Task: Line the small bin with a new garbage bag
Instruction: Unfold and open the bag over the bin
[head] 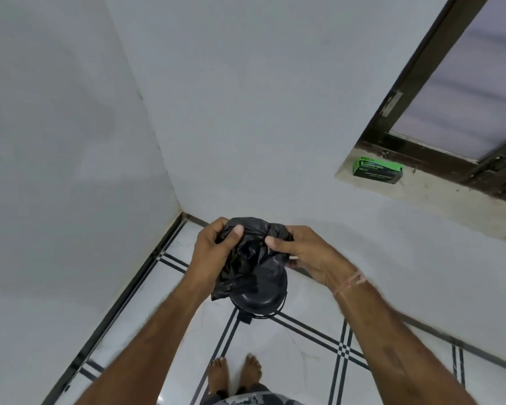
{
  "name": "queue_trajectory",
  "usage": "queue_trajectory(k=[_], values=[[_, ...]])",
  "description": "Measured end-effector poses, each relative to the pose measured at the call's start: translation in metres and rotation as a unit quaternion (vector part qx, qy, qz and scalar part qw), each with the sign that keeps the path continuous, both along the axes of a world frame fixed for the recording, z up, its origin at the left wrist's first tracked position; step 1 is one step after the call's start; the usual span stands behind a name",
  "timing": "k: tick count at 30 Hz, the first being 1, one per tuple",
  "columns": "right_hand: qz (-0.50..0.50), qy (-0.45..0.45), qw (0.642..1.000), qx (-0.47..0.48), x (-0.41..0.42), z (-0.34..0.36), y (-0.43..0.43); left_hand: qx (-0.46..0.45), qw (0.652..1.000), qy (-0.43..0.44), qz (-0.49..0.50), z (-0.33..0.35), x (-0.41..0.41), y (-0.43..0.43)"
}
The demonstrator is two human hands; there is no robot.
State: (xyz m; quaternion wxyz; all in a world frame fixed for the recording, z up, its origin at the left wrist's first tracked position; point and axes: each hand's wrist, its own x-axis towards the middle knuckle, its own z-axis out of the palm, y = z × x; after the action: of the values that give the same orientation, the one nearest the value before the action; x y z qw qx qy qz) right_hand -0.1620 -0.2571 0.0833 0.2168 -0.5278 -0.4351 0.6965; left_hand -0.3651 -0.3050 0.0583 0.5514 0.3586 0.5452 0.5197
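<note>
A crumpled black garbage bag [247, 255] hangs between both hands in front of the room's corner. My left hand [214, 247] grips its upper left edge, thumb on top. My right hand [304, 252] pinches its upper right edge. Below the bag stands a small black bin [259, 296] on the floor, its lid shut and a wire handle at its right side. The bag covers the bin's far part.
A green box of garbage bags [377, 171] lies on the window ledge [438, 194] at the right. White walls meet in a corner behind the bin. My bare feet [235, 372] stand on the white tiled floor [304, 340] just in front of the bin.
</note>
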Motion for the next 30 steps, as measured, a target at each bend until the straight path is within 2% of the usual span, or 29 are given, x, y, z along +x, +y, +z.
queue_trajectory(k=[3,5,8,11,16,19,24,30], values=[[-0.112,0.034,0.993,-0.012,0.002,-0.007,-0.018,-0.031,1.000,0.000,0.001,-0.005,-0.006,-0.009],[-0.161,0.040,0.986,0.014,0.007,-0.011,-0.022,-0.038,0.999,0.011,-0.017,-0.008,-0.010,-0.016],[-0.109,0.022,0.991,0.068,0.006,-0.006,-0.021,-0.059,0.994,0.026,-0.089,-0.002,-0.007,-0.020],[-0.037,0.041,0.996,0.075,-0.008,0.007,-0.020,-0.048,0.990,0.031,-0.129,0.005,0.005,-0.015],[-0.075,0.059,0.995,0.037,-0.011,0.004,-0.018,-0.054,0.998,-0.036,-0.015,0.007,0.000,-0.004],[-0.101,0.031,0.994,0.030,-0.013,0.000,-0.027,-0.058,0.998,-0.003,-0.037,0.004,-0.015,-0.002],[-0.051,-0.024,0.996,0.067,-0.032,0.008,-0.026,-0.021,0.998,0.022,-0.061,0.015,-0.023,0.005],[-0.123,0.029,0.992,0.025,-0.040,0.006,-0.031,-0.054,0.997,-0.049,-0.024,0.010,-0.039,0.013]])
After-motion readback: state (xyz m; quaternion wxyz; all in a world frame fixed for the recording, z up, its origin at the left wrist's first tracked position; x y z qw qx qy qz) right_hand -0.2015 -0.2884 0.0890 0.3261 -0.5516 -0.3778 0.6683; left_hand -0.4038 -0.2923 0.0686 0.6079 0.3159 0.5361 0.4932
